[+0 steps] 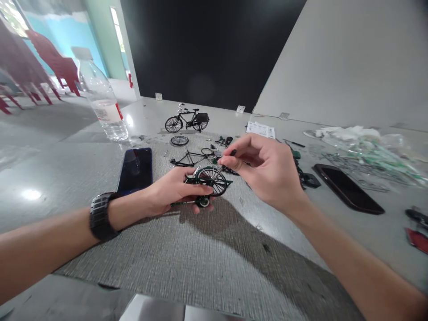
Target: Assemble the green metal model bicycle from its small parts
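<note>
The left hand (170, 191) grips with curled fingers a partly built black-and-green metal miniature bicycle (209, 180), at twelve o'clock on the grey woven mat (167, 254), while the right hand (264, 171) pinches a small black-handled screwdriver (227, 158) against it.

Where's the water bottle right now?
Head view: the plastic water bottle stands upper left, behind the dark smartphone and left of the small black model bicycle.
</note>
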Tool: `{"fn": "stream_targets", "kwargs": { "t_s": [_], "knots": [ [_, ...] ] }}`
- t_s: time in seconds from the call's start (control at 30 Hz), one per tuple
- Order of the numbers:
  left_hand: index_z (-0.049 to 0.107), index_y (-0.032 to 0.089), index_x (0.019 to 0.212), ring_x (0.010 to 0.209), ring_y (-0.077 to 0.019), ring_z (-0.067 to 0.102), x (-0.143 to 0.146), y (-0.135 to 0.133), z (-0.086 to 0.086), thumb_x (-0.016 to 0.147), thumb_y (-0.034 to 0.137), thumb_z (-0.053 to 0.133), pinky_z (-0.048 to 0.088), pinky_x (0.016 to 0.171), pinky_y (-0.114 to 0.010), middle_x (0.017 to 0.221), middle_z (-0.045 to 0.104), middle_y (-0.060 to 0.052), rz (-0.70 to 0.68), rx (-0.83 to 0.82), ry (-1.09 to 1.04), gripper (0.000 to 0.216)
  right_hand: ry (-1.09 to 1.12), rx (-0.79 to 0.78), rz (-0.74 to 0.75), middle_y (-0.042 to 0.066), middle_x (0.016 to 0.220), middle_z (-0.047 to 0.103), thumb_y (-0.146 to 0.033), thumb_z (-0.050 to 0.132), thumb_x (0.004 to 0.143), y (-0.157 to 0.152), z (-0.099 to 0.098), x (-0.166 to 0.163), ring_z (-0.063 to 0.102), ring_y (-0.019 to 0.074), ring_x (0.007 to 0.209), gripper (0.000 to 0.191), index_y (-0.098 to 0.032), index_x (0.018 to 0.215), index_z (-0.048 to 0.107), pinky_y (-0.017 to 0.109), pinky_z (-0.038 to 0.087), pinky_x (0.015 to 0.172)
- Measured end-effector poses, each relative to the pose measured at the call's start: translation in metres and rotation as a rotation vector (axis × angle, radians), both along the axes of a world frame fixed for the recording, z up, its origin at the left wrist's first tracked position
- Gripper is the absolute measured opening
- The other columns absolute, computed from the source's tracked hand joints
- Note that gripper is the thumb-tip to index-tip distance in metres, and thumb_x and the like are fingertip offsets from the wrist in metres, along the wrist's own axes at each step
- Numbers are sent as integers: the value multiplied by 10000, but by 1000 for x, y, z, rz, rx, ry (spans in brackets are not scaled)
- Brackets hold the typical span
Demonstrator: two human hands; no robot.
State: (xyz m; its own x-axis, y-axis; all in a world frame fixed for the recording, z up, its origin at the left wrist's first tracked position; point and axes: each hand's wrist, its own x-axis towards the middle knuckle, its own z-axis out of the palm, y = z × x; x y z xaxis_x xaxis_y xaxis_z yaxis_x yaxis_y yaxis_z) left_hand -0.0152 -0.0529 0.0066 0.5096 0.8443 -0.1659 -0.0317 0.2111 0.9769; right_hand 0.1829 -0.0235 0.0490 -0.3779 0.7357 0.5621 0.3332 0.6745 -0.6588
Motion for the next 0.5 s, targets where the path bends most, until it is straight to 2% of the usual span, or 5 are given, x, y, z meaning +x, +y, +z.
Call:
{"fn": "stream_targets", "kwargs": {
  "t_s": [0.13,0.23,0.3,0.37,0.5],
  "knots": [
    [596,135,1009,758,-192,721,2,-2,-3,811,327,749,531,533,-239,948,703,-96,84,84,10,315,-54,146,-28,28,806,729,-392,689,906,-4,2,3,707,186,753,184,-217,860,659,338,596,676],
    [585,157,1075,744,-188,699,1,-2,-4,801,361,762,549,587,-280,925,710,-79,310,290,126,385,-102,367,-113,28,813,729,-341,661,931,-6,2,8,686,178,715,119,-232,887,643,316,538,598],
    [614,159,1052,754,-187,678,-2,-1,-5,821,374,739,557,656,-308,904,709,-71,451,457,248,339,-129,453,-169,21,774,709,-328,656,932,-6,-1,10,651,167,650,110,-243,873,620,304,484,544],
    [642,163,1007,851,-203,666,-5,0,-6,866,356,682,555,767,-339,943,703,-75,540,614,343,241,-157,446,-162,12,735,673,-321,637,939,-5,-5,11,610,156,598,112,-244,874,589,292,445,519],
    [646,199,1126,1119,-228,586,-9,5,-9,916,252,589,485,994,-393,1176,637,-89,628,966,405,223,-246,310,-39,-16,702,603,-279,504,1001,-4,-14,5,526,129,527,83,-223,1055,534,270,386,507]
  ]
}}
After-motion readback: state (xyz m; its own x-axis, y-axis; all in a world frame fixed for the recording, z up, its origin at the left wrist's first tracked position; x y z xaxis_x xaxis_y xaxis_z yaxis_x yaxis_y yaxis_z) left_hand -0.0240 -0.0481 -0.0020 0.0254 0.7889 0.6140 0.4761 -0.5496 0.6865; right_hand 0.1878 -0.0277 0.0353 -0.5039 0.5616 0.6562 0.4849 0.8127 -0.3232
